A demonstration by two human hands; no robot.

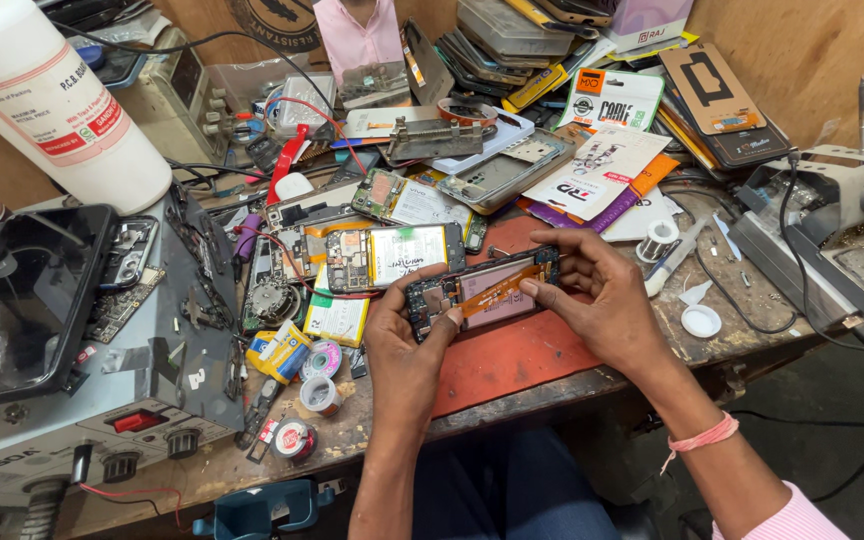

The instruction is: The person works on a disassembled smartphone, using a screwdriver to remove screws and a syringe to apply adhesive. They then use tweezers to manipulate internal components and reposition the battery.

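Observation:
An opened phone (pixel 482 290) with a pink battery and an orange flex cable lies across both my hands above a red mat (pixel 512 355). My left hand (pixel 407 335) grips its left end, thumb on the circuit board. My right hand (pixel 592 290) holds the right end, with a fingertip pressing on the orange flex cable. Just behind it on the bench rests a second opened phone (pixel 392 255) with a white battery.
A power supply box (pixel 102 400) with a dark phone (pixel 22 300) on top stands at the left. A large white bottle (pixel 52 100) is at the back left. Stacked phone parts and packets (pixel 592 150) crowd the back. A soldering station (pixel 842 220) sits right. Tape rolls (pixel 317 390) lie near the front edge.

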